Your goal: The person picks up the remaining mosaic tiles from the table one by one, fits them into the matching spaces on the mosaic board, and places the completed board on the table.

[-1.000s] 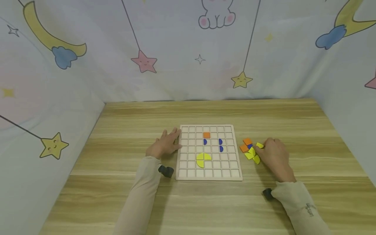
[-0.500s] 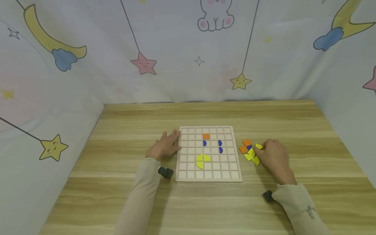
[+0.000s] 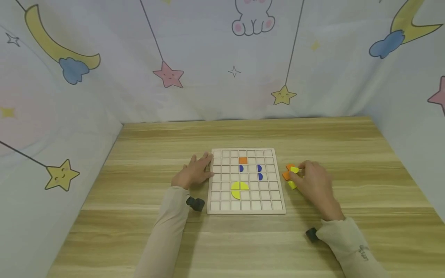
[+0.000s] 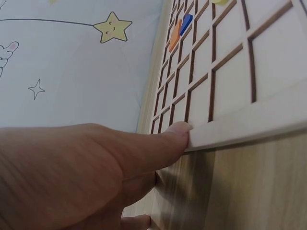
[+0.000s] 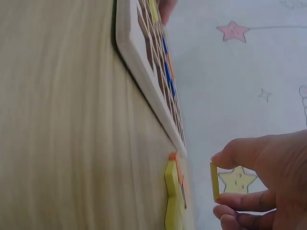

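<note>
My right hand [image 3: 315, 184] pinches a small yellow tile [image 5: 214, 180] between thumb and fingertips. In the right wrist view the tile is edge-on, clear of the table. Below that hand lie loose tiles: orange ones [image 3: 286, 176] and a yellow one [image 3: 292, 185], partly hidden by the fingers. The fingers of my left hand [image 3: 194, 171] are spread at the left edge of a wooden grid board [image 3: 247, 212], the thumb touching its rim. On the board sit an orange square tile [image 3: 243, 160], several blue half-round tiles [image 3: 260, 176] and three yellow quarter-circle tiles [image 3: 235, 194].
The wood-grain table [image 3: 156, 143] carries the board near its middle, the loose tiles just right of it. A pale cloth [image 3: 201, 46] printed with stars and moons hangs behind and along both sides. A small black device [image 3: 196, 204] sits at each wrist.
My right hand has lifted a yellow tile from the loose ones and moved slightly left with it, over the pile. The left hand and the board stay in place.
</note>
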`<state>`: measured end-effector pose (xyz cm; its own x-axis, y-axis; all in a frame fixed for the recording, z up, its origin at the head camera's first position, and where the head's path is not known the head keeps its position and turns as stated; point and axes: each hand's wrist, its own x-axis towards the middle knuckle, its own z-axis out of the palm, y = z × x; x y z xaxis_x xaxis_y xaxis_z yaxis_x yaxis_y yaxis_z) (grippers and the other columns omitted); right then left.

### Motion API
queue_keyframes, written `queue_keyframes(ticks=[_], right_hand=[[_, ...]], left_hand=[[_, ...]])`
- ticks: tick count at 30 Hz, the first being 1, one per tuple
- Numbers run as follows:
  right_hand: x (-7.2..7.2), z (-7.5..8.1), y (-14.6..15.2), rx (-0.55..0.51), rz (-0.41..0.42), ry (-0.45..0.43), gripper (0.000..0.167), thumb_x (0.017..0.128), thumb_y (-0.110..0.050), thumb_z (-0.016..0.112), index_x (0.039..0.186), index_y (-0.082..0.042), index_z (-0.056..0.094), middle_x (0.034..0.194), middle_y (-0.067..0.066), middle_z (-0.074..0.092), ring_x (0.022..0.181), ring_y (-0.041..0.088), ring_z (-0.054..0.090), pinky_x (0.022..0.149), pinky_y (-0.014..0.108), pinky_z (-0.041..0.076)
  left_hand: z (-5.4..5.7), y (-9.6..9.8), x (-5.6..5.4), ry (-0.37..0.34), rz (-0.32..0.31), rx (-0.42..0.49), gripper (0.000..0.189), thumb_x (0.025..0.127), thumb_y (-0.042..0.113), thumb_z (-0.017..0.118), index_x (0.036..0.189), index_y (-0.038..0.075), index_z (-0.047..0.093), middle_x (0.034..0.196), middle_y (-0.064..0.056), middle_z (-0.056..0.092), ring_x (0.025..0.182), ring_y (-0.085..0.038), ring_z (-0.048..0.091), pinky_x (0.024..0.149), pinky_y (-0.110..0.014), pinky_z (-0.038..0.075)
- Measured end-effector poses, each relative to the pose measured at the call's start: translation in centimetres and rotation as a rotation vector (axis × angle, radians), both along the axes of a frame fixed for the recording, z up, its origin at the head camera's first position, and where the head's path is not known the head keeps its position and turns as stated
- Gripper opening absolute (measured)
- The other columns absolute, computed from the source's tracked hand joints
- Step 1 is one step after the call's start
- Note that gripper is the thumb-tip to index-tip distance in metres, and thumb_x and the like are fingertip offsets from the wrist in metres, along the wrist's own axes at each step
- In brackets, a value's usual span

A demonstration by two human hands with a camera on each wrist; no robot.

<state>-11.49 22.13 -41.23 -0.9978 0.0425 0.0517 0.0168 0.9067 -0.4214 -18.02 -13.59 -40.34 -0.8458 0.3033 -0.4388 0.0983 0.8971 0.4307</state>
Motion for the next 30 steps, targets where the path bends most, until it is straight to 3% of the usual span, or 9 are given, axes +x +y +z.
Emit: queue_keyframes(ticks=[10, 14, 19, 24, 30], right_hand=[[1.1, -0.4, -4.1, -0.053, 0.076, 0.089, 0.039, 0.084, -0.032, 0.067, 0.105, 0.001, 0.065, 0.094, 0.012, 0.068, 0.087, 0.027, 0.063, 0.073, 0.043, 0.049], [1.5, -0.3, -5.5, -0.043, 0.083, 0.053, 0.039, 0.083, -0.034, 0.068, 0.102, 0.000, 0.066, 0.093, 0.011, 0.068, 0.078, 0.023, 0.059, 0.065, 0.038, 0.050], [2.0, -0.4, -7.1, -0.029, 0.105, 0.002, 0.040, 0.082, -0.037, 0.071, 0.101, -0.002, 0.066, 0.094, 0.008, 0.067, 0.079, 0.020, 0.058, 0.067, 0.035, 0.047], [2.2, -1.0, -8.7, -0.001, 0.165, -0.025, 0.037, 0.080, -0.036, 0.072, 0.098, -0.004, 0.067, 0.085, 0.004, 0.064, 0.072, 0.016, 0.053, 0.062, 0.028, 0.045], [2.6, -1.2, -10.5, 0.053, 0.226, -0.044, 0.032, 0.080, -0.037, 0.071, 0.091, -0.007, 0.066, 0.078, 0.000, 0.060, 0.070, 0.014, 0.050, 0.063, 0.028, 0.042]], left_hand=[[0.0, 0.1, 0.0, -0.001, 0.009, 0.001, 0.070, 0.099, 0.030, 0.052, 0.155, 0.019, 0.011, 0.162, -0.004, -0.001, 0.146, -0.040, -0.009, 0.111, -0.070, 0.004], [0.0, 0.0, 0.0, -0.001, 0.001, 0.001, 0.070, 0.099, 0.029, 0.051, 0.155, 0.018, 0.011, 0.162, -0.006, -0.001, 0.146, -0.042, -0.009, 0.110, -0.071, 0.004], [0.0, 0.0, 0.0, -0.006, -0.001, 0.003, 0.070, 0.099, 0.028, 0.051, 0.155, 0.017, 0.011, 0.162, -0.006, -0.001, 0.146, -0.042, -0.009, 0.110, -0.071, 0.004], [0.1, 0.1, 0.0, -0.005, 0.001, 0.002, 0.070, 0.099, 0.029, 0.051, 0.155, 0.017, 0.012, 0.162, -0.007, 0.000, 0.146, -0.042, -0.008, 0.110, -0.070, 0.004], [0.3, 0.1, 0.2, 0.007, 0.003, 0.003, 0.070, 0.099, 0.029, 0.051, 0.155, 0.017, 0.012, 0.162, -0.007, 0.001, 0.146, -0.042, -0.007, 0.110, -0.070, 0.005]])
